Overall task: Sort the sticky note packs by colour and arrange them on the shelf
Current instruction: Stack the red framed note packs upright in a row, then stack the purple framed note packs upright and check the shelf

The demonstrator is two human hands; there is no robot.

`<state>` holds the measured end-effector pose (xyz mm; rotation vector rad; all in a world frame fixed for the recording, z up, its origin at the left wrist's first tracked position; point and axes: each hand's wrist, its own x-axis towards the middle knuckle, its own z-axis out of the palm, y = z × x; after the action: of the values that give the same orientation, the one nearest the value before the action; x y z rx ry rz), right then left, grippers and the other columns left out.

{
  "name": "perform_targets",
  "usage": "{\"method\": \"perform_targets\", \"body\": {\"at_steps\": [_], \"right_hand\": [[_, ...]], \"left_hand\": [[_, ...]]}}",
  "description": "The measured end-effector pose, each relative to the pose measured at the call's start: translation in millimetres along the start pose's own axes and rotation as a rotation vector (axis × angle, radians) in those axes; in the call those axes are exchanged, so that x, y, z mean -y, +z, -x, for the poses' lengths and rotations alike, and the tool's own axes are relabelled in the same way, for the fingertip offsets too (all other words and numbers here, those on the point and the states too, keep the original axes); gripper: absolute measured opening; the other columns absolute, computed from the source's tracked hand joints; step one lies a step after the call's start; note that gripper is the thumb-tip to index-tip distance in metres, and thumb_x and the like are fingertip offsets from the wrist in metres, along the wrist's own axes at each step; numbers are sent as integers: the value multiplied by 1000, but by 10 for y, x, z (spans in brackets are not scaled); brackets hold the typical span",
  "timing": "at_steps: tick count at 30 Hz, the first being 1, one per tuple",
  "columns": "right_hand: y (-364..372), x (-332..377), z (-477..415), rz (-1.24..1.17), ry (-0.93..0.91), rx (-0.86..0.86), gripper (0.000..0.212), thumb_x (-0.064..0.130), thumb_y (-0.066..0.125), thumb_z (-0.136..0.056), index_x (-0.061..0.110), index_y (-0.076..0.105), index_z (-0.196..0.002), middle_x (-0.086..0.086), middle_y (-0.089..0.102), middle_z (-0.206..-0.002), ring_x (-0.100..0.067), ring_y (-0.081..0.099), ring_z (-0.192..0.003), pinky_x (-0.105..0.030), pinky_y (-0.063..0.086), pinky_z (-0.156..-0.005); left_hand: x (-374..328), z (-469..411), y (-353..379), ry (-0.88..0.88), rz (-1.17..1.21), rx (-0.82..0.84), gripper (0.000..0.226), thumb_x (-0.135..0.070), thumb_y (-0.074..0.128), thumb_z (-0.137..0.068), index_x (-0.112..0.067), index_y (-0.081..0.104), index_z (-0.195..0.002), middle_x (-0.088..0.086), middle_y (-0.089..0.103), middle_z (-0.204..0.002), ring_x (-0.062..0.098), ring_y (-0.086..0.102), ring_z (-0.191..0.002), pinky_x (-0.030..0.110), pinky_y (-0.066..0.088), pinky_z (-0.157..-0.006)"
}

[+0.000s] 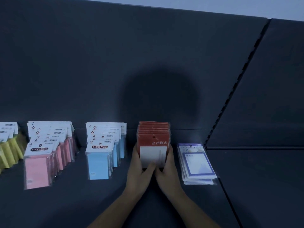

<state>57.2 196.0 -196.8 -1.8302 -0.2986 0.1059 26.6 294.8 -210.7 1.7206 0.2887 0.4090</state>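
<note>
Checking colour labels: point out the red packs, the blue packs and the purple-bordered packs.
red packs (146,141), head view, on the front pack's red header card.
blue packs (98,165), head view, on the front pack's blue pad.
purple-bordered packs (196,163), head view, on the top pack's pale centre.

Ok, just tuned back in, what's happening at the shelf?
A person grips the row of red packs on the dark shelf from both sides, left hand on its left, right hand on its right. Left of it stand rows of blue packs, pink packs and yellow packs; right of it a small pile of purple-bordered packs lies flat.
</note>
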Motion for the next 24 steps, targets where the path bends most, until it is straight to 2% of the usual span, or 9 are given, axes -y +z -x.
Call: {"method": "perform_targets", "body": {"at_steps": [3, 6, 8, 10, 12, 16, 19, 21, 24], "right_hand": [[-2, -16, -32, -29, 4, -11, 80, 0, 61, -80, 14, 18, -146, -2, 44, -140, -11, 44, -128, -39, 40, -106], [-7, -20, -43, -11, -23, -10, 78, -4, 60, -76, 30, 28, -138, 4, 52, -130, -5, 52, -119, -28, 46, -100], [-6, -24, -49, 13, -56, -13, 79, -5, 60, -72, 41, 31, -129, 8, 54, -127, -2, 53, -116, -20, 46, -95], [2, -37, -66, 21, -79, -23, 76, -4, 61, -70, 38, 34, -127, 8, 55, -124, -6, 54, -116, -27, 46, -97], [14, -30, -70, 30, -85, -26, 74, -4, 61, -72, 34, 34, -129, 7, 55, -125, -8, 54, -117, -35, 46, -99], [38, 0, -38, 43, -38, -40, 76, -4, 58, -75, 27, 29, -137, 7, 52, -129, -6, 51, -119, -36, 44, -101], [36, -2, -1, 83, 11, -44, 82, -3, 60, -78, 15, 18, -146, 0, 41, -142, -10, 40, -131, -34, 34, -111], [15, -6, 49, 163, 61, -46, 87, 4, 62, -83, 13, 6, -149, 0, 26, -152, -5, 25, -137, -19, 18, -113], [-33, -59, 166, 249, 86, -30, 88, 8, 59, -88, 13, -4, -149, 1, 7, -157, -4, 8, -141, -4, 2, -104]], "left_hand": [[18, -35, -6, -36, 77, 3, 84, 7, 52, -79, -30, 19, -146, -10, 44, -140, 4, 44, -127, 36, 39, -107], [-1, -56, 6, 9, 39, -1, 83, 0, 52, -72, -53, 28, -131, -24, 53, -125, -1, 51, -118, 27, 46, -98], [-24, -65, 16, 50, 6, -8, 80, -4, 52, -68, -57, 33, -123, -25, 56, -119, -1, 54, -115, 24, 48, -93], [-31, -79, 25, 76, -1, -16, 76, -5, 54, -67, -55, 34, -122, -23, 57, -117, 1, 55, -113, 25, 48, -90], [-55, -84, 27, 81, -22, -28, 75, -10, 55, -67, -57, 32, -121, -28, 55, -116, -3, 54, -111, 17, 47, -86], [-40, -68, 25, 40, -79, -38, 79, -14, 56, -69, -54, 24, -129, -34, 48, -122, -8, 49, -115, 8, 44, -86], [-8, -24, 17, -43, -127, -45, 88, -10, 58, -76, -37, 10, -145, -16, 36, -144, -1, 38, -129, 26, 36, -107], [-13, 31, 1, -78, -190, -54, 91, -11, 60, -80, -28, 2, -148, -9, 26, -151, -1, 29, -131, 24, 28, -109], [-39, 181, 7, -55, -287, -77, 90, -11, 63, -82, -17, 3, -149, -3, 21, -153, 2, 22, -133, 23, 21, -111]]}}
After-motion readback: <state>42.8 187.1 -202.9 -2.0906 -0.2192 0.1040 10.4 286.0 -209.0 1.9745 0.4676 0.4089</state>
